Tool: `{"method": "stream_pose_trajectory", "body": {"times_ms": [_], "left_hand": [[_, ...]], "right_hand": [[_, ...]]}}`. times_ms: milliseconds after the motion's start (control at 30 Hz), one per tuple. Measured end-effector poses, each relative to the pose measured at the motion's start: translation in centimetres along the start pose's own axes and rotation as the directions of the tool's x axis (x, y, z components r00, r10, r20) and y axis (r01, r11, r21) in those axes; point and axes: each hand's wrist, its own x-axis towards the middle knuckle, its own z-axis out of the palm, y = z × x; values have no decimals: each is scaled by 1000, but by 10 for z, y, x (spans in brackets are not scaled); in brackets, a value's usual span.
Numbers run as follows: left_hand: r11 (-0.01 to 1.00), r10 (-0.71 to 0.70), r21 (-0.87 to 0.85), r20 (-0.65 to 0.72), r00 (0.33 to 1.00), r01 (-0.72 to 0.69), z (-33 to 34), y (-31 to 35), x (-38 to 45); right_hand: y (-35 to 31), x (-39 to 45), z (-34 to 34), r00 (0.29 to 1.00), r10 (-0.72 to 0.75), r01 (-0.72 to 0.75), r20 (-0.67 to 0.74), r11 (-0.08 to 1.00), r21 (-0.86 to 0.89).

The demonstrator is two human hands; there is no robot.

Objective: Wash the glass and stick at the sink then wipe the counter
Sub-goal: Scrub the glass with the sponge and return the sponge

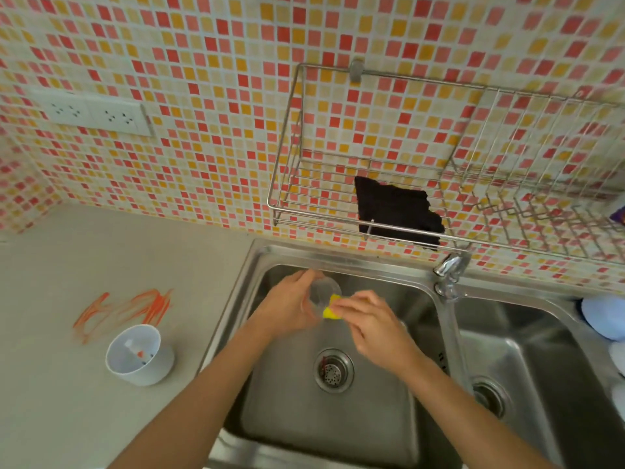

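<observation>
Over the left basin of the steel sink (257, 262), my left hand (291, 306) grips a clear glass (321, 292) tipped on its side, mouth toward the right. My right hand (368, 323) pinches a yellow sponge (331, 308) against the glass rim. On the grey counter (84, 418) to the left lie orange smears (125, 309). A white cup (138, 357) stands below them with a small stick-like item inside; its details are unclear.
A wire rack (449, 225) on the tiled wall holds a black cloth (395, 211) above the sink. The tap (449, 269) stands between the two basins. A drain strainer (333, 369) sits below my hands. A blue-white object (605, 316) lies at the right edge.
</observation>
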Motion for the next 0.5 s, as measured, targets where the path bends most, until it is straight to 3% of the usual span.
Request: {"method": "stream_pose_trajectory", "body": {"times_ms": [100, 267, 500], "left_hand": [[1000, 21, 9, 7, 1000, -21, 3, 8, 4], [998, 62, 20, 9, 998, -62, 1, 8, 3], [996, 15, -84, 46, 999, -11, 1, 16, 4]], "right_hand": [[20, 9, -8, 998, -51, 55, 33, 992, -116], [-2, -5, 5, 1000, 19, -21, 15, 983, 185], [13, 3, -7, 991, -129, 126, -21, 984, -127]]}}
